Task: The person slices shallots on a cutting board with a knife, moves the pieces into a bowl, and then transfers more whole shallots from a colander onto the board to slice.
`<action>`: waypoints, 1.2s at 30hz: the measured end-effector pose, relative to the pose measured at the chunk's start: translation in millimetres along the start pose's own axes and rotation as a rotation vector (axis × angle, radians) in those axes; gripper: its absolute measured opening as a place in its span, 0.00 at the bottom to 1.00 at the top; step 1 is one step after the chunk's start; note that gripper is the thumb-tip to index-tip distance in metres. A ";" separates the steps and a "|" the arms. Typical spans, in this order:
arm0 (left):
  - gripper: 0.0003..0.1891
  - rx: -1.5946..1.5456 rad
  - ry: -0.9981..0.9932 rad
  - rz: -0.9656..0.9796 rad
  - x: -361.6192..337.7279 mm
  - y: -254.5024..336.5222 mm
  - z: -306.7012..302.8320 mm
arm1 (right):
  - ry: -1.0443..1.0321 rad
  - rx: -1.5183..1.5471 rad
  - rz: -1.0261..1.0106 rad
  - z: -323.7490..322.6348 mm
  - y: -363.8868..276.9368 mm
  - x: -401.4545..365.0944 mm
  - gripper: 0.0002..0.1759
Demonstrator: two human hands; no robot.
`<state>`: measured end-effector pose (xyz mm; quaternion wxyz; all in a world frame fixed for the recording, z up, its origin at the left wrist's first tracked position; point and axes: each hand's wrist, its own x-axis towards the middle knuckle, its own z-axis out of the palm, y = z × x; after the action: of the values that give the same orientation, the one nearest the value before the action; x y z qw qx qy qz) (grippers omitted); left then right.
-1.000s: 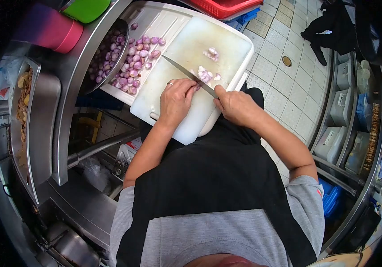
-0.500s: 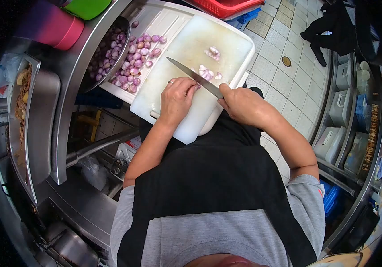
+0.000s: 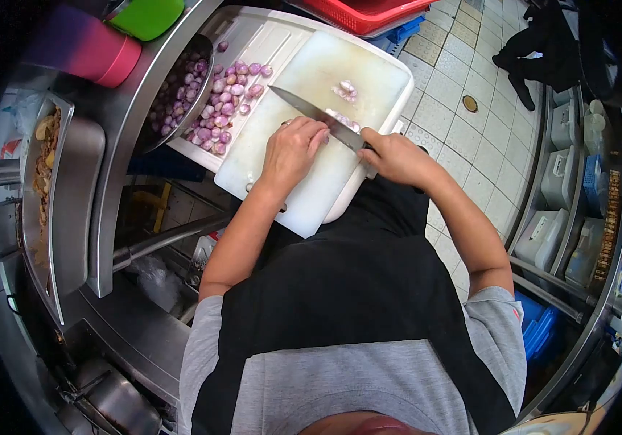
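Observation:
My right hand point(image 3: 392, 156) grips the handle of a long knife point(image 3: 309, 112) whose blade lies slantwise over the white cutting board point(image 3: 303, 196). My left hand point(image 3: 293, 148) rests on the board with its fingertips against the blade, pressing on a shallot that is mostly hidden under them. Small piles of cut shallot pieces point(image 3: 345, 90) lie farther up the board. Whole peeled shallots point(image 3: 227, 90) sit in the white tray point(image 3: 253, 36) to the left.
A metal bowl point(image 3: 180, 90) of shallots stands by the tray on the steel counter point(image 3: 118, 174). Pink point(image 3: 100, 51) and green point(image 3: 147, 14) containers and a red basket point(image 3: 358, 11) lie beyond. Metal pans point(image 3: 64, 203) are at left. Shelves with boxes point(image 3: 565, 181) stand right; another person's legs point(image 3: 536, 43) show top right.
The knife has lifted and shifted up the board, and both hands have moved slightly up and away from me. My left hand's fingers have curled closer to the blade.

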<state>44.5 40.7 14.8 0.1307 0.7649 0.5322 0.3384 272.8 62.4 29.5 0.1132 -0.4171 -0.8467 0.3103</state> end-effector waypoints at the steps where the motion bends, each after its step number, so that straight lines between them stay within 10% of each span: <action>1: 0.05 -0.041 0.025 -0.043 -0.1 1.0 -0.3 | -0.055 -0.083 0.073 -5.4 -14.9 -1.6 0.16; 36: 0.06 -0.019 0.030 0.187 -12.1 -7.4 -5.1 | -0.144 -0.224 0.105 -9.4 -53.6 -5.4 0.14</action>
<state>33.4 31.9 9.8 0.0979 0.8047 0.4573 0.3657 246.4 37.6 70.4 -0.0116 -0.4473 -0.8591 0.2485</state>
